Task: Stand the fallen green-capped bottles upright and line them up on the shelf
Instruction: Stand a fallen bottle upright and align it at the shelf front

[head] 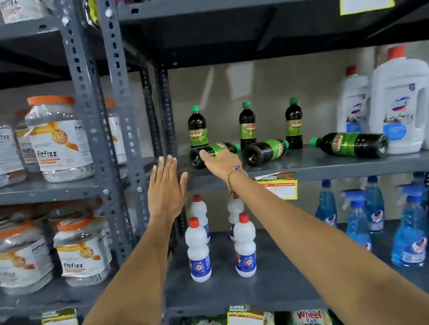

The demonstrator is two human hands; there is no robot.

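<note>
Three dark green-capped bottles stand upright at the back of the grey shelf (311, 165): one at the left (197, 127), one in the middle (247, 125), one at the right (294, 122). Three more lie on their sides in front: a left one (215, 150), a middle one (265, 152) and a right one (353, 145). My right hand (219, 162) rests on top of the left fallen bottle, fingers over its body, not clearly closed around it. My left hand (166, 189) is raised flat with fingers apart, just left of the shelf's front edge, holding nothing.
Large white jugs (399, 106) stand at the shelf's right end. A perforated grey upright (125, 118) rises just left of my left hand. Below are white red-capped bottles (198, 250) and blue spray bottles (357, 225). Orange-lidded jars (60, 138) fill the left bay.
</note>
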